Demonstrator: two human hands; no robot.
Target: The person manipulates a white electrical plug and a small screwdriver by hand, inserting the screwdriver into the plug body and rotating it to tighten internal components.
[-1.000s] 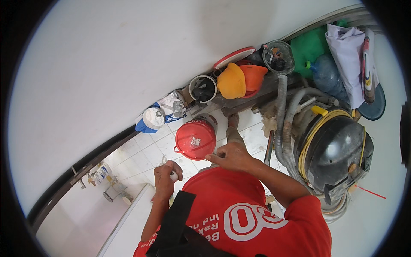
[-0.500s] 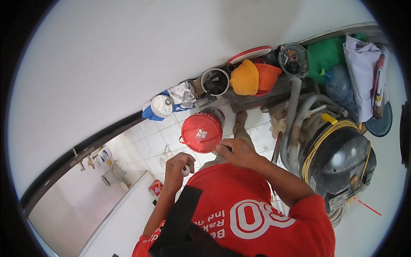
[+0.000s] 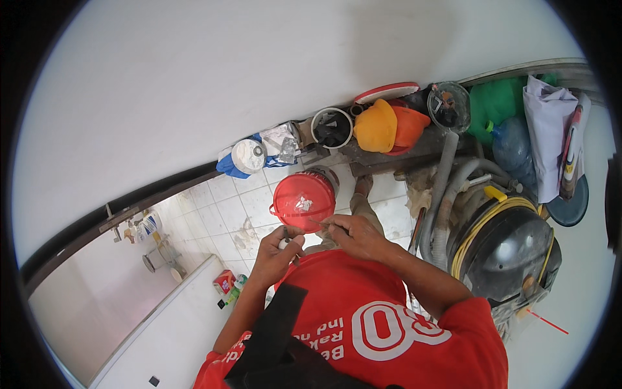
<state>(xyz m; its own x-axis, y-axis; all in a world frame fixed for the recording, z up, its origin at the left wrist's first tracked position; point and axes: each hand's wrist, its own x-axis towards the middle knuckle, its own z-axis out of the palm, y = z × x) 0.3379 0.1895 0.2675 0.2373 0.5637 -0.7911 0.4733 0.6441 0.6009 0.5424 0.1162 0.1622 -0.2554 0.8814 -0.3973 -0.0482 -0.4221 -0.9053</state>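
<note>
In front of my red shirt, both hands are raised close together. My left hand (image 3: 275,258) is closed round a small white rounded object (image 3: 283,244), and a thin dark strip shows by its fingers. My right hand (image 3: 357,237), fingers pinched, holds a thin slender piece (image 3: 317,222) that points toward the left hand; its kind is too small to make out. Below and just beyond the hands stands a bucket with a red lid (image 3: 302,200), whitish scraps lying on top. Neither hand visibly touches the lid.
Along the wall stand a white tub (image 3: 249,157), an open bucket (image 3: 332,128), yellow (image 3: 376,126) and orange (image 3: 409,126) hard hats and a large water bottle (image 3: 512,146). A black vacuum cleaner (image 3: 504,253) with a grey hose (image 3: 447,175) is at right. Tiled floor (image 3: 223,217) lies left.
My left hand has moved up and inward, and its fingers now reach nearer the right hand. The right hand has shifted slightly. The view has tilted a little.
</note>
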